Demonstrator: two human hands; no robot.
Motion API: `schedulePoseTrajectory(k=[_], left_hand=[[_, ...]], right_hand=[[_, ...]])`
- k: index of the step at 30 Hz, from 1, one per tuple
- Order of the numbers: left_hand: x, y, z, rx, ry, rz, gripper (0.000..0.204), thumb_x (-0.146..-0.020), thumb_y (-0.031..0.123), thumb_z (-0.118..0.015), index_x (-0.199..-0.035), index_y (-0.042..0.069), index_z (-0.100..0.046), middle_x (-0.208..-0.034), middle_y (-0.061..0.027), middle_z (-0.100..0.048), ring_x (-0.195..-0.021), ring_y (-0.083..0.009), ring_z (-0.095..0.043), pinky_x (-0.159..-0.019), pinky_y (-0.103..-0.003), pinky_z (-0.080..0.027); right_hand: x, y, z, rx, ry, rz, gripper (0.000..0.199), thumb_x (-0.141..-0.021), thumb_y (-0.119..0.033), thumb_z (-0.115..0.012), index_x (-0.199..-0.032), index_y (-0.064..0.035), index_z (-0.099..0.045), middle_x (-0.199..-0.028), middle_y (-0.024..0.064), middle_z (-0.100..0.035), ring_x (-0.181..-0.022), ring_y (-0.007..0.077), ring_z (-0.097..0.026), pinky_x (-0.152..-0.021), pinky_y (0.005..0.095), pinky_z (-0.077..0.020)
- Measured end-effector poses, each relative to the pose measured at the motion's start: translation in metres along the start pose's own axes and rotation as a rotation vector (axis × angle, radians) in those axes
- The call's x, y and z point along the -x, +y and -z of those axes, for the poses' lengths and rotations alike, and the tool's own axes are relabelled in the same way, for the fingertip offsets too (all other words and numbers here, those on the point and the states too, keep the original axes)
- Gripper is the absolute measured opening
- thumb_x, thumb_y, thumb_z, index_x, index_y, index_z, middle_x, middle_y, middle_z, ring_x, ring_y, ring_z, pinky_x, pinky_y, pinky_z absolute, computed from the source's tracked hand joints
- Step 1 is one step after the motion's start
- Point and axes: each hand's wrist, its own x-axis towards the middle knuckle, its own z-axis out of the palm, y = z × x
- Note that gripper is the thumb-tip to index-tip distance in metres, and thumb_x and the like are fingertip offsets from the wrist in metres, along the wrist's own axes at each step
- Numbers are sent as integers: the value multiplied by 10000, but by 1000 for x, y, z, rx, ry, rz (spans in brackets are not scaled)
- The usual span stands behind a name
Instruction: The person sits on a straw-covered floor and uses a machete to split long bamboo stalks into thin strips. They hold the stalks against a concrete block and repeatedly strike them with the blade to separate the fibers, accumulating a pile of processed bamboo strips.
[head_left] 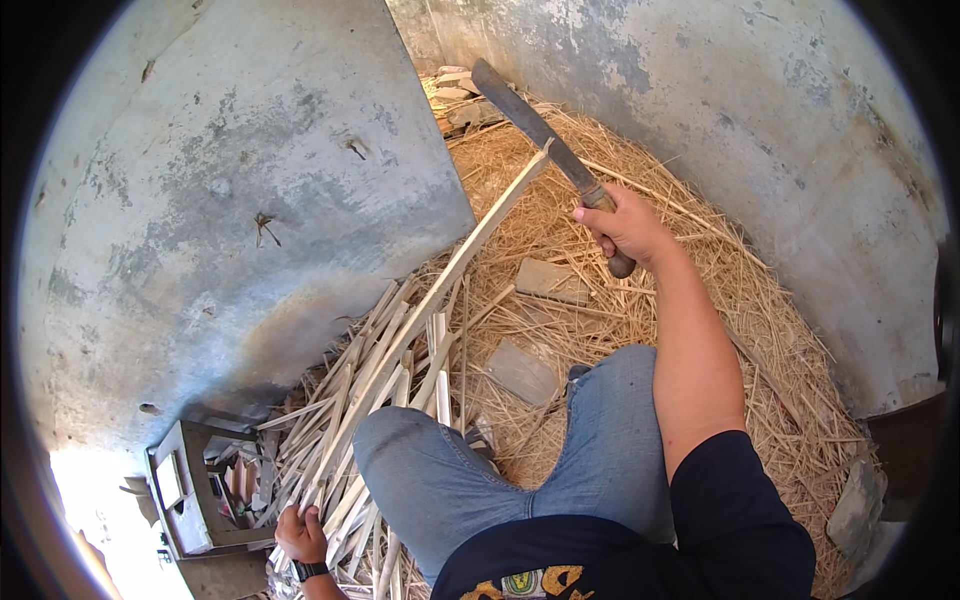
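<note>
A: Left hand down low, clamped on the near end of the long bamboo strip, which slants up over the pile of split sticks.

B: Right hand wrapped tight on the machete, arm stretched out, blade meeting the strip's far tip. If the strip flexes, that edge could glance toward the knee.

Weathered grey concrete walls on left and behind, stained and pitted. Straw-like shavings cover floor. 2 flat wood offcuts lie on shavings, well apart. Small grey crate at lower left, holding scraps. Pale wood pieces stacked in far corner. Flat stone at lower right.
</note>
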Motion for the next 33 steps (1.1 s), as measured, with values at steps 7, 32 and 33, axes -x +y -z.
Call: schedulePoseTrajectory(k=[7,32,33], left_hand=[[-6,8,0,-25,4,4,302,-914,289,-681,-808,16,-605,-667,-211,-562,-642,-450,-565,-564,-511,-405],[-21,14,-14,-64,41,-46,314,-887,331,-741,-815,45,-632,-703,-176,-615,-638,-414,-600,-554,-483,-451],[-22,16,-14,-59,53,-45,305,-886,322,-742,-819,44,-635,-708,-177,-619,-646,-414,-605,-560,-483,-456]], right_hand=[[-8,3,-1,21,-26,11,272,-913,-239,-752,-998,-71,-555,-651,-21,-521,-502,87,-476,-472,261,-402],[-8,-2,-19,224,5,-63,242,-905,-250,-741,-952,-91,-565,-700,-7,-557,-562,95,-516,-518,286,-441],[-5,-3,-26,308,-68,-37,235,-909,-243,-736,-957,-88,-566,-703,-5,-559,-562,101,-514,-527,292,-447]])
